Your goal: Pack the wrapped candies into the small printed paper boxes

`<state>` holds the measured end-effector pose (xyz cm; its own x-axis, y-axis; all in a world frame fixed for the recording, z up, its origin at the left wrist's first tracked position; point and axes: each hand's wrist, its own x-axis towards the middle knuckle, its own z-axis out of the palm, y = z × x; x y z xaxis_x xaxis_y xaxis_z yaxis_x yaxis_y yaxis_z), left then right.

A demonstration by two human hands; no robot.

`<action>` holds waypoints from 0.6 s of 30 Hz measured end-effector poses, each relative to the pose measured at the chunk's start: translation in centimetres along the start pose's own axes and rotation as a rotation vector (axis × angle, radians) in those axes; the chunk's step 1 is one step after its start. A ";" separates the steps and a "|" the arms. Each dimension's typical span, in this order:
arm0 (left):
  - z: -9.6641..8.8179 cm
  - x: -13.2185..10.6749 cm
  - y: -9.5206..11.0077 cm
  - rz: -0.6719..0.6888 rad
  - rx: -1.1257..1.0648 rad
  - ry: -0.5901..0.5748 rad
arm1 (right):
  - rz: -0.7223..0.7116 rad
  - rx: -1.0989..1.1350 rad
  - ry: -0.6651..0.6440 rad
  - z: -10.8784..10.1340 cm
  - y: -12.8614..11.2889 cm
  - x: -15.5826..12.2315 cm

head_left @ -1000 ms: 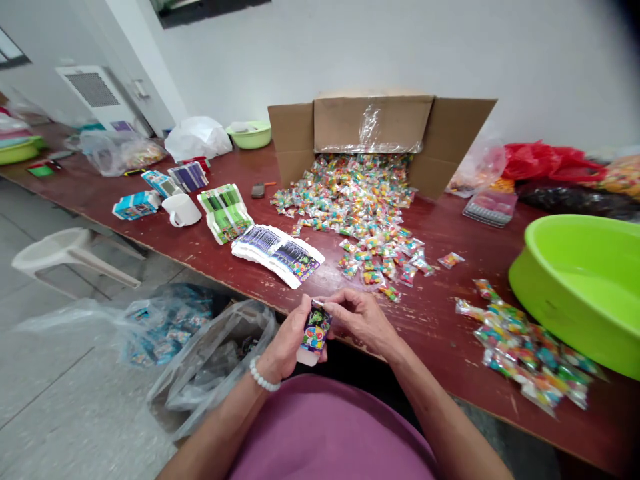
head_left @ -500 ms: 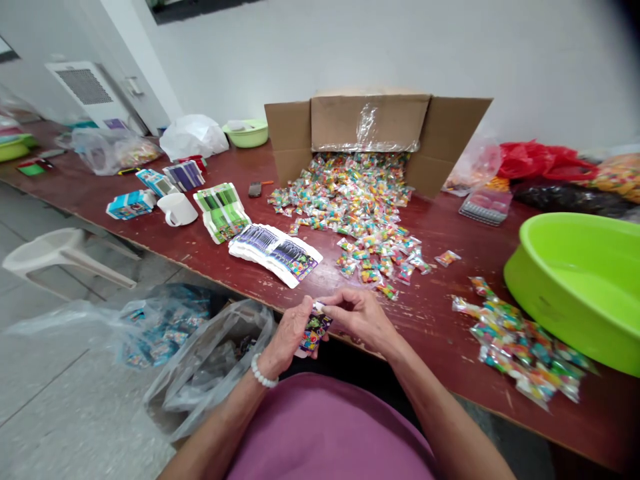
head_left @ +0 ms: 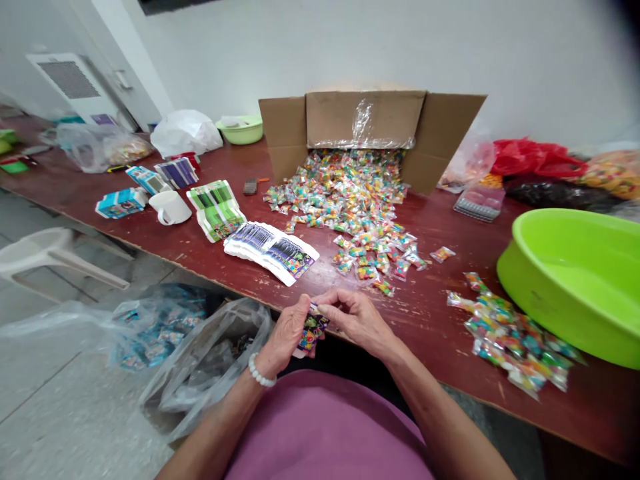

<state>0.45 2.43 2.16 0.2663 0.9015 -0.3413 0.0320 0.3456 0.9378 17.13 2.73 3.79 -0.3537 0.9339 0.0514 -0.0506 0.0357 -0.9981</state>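
Note:
A small dark printed carton (head_left: 313, 328) with colourful pictures is held over the table's front edge. My left hand (head_left: 287, 335), with a white bead bracelet at the wrist, is wrapped round the carton's left side. My right hand (head_left: 353, 317) pinches the carton's top end between thumb and forefinger. Beyond my hands lies a stack of flat purple cartons (head_left: 273, 251), fanned out, beside a stack of flat green cartons (head_left: 217, 209). Small clear packets of coloured sweets (head_left: 357, 207) spill from a cardboard box (head_left: 363, 120) lying on its side.
At the right stands a big lime-green basin (head_left: 555, 300) beside a smaller heap of sweet packets (head_left: 515, 340). A white mug (head_left: 173, 208) and blue cartons (head_left: 121, 203) are at the left. Open plastic bags (head_left: 210, 367) and a white stool (head_left: 55, 257) stand below the table's edge.
My right fingers have pressed down a little on the carton's top end, and its white flap shows less. The view has shifted slightly; both hands keep their hold.

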 end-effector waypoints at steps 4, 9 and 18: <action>0.8 0.1 -0.3 -0.013 -0.162 0.019 | -0.138 -0.157 0.131 0.9 1.0 -0.5; 1.3 0.0 -0.6 0.001 -0.238 -0.075 | -0.171 -0.277 0.164 0.3 2.4 0.1; -0.4 1.7 -0.6 -0.061 -0.226 -0.101 | 0.061 -0.882 0.574 -8.8 3.4 -0.2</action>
<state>0.46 3.84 1.00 0.3658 0.8505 -0.3780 -0.1622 0.4582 0.8739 25.27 5.80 0.07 0.1740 0.9631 0.2055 0.7310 0.0135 -0.6822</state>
